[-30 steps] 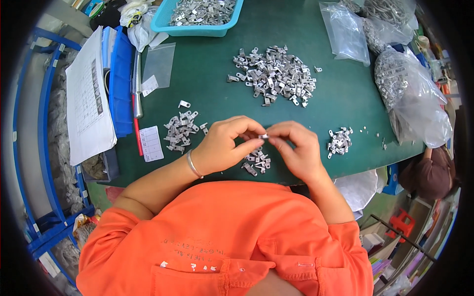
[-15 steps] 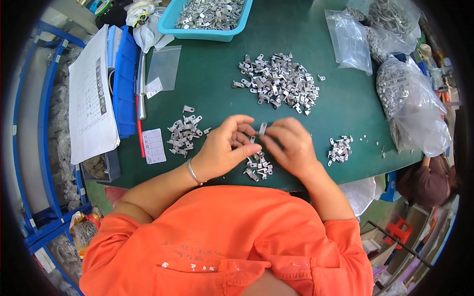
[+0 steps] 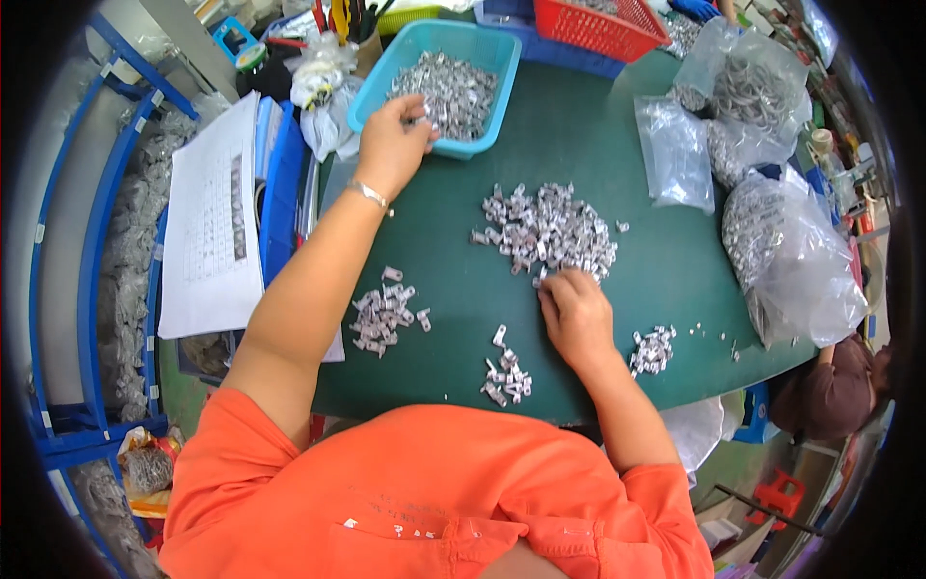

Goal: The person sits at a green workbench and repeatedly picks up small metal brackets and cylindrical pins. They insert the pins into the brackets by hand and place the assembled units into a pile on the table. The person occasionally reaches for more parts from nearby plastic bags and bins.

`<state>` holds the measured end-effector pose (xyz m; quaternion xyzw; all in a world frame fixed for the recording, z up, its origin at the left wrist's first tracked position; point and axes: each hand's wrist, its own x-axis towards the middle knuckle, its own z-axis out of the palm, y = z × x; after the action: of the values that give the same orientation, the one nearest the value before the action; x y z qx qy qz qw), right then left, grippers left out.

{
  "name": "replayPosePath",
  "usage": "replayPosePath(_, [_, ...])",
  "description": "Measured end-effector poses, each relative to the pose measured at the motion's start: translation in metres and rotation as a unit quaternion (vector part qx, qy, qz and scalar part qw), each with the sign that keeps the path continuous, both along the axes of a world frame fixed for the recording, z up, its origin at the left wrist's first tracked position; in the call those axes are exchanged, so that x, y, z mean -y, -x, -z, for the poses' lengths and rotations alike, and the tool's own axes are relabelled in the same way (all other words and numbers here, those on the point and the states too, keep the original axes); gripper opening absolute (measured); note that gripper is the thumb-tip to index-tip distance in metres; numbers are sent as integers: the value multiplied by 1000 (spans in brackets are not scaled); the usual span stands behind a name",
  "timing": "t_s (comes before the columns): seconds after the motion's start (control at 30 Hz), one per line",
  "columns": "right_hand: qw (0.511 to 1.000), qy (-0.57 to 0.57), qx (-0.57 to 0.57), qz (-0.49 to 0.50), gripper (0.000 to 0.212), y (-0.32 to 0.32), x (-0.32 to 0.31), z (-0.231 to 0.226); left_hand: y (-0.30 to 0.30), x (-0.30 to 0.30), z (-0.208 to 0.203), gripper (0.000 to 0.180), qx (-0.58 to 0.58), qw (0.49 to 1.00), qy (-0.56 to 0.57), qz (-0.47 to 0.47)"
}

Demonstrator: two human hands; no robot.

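My left hand point(image 3: 393, 147) reaches over the near left rim of a turquoise plastic basket point(image 3: 359, 111) with many small metal parts point(image 3: 451, 92) in it. Its fingers are curled down, and whatever they hold is hard to see. At the near edge of the large pile of small metal brackets point(image 3: 555, 224), my right hand point(image 3: 579, 317) pinches a bracket point(image 3: 540, 277) between thumb and fingers. Three smaller groups of brackets lie nearer me: a left pile point(image 3: 383, 317), a middle pile point(image 3: 507, 376) and a right pile point(image 3: 654, 350).
Clear plastic bags of metal parts point(image 3: 772, 256) line the table's right side. A blue file holder point(image 3: 280, 193) with papers point(image 3: 207, 232) stands at the left. Beyond the turquoise basket is a red basket point(image 3: 603, 34). Another person's dark sleeve point(image 3: 830, 391) shows at the right.
My hands have parted from above the middle pile. The left went forward to the turquoise basket, and the right went to the large pile. The whole view has shifted, showing more of the far table.
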<state>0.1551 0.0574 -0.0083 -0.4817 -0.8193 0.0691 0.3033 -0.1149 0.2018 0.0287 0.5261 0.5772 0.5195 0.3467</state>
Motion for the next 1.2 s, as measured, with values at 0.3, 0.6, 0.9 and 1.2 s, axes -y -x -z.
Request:
replayPosePath(0.3, [993,91,-36,-69,17,-8,-1,-9,-76,74,3,37,-211,949,-148,182])
replayPosePath(0.6, [983,153,-85,-58,15,-24,-21,-26,-76,81,31,52,-319,919,-46,225])
replayPosePath(0.9, [962,158,-216,-55,23,-4,-21,-18,-101,118,18,23,-31,958,52,279])
replayPosePath(1.2, [982,2,-65,180,52,-137,-221,-102,-98,90,34,7,-203,954,-126,181])
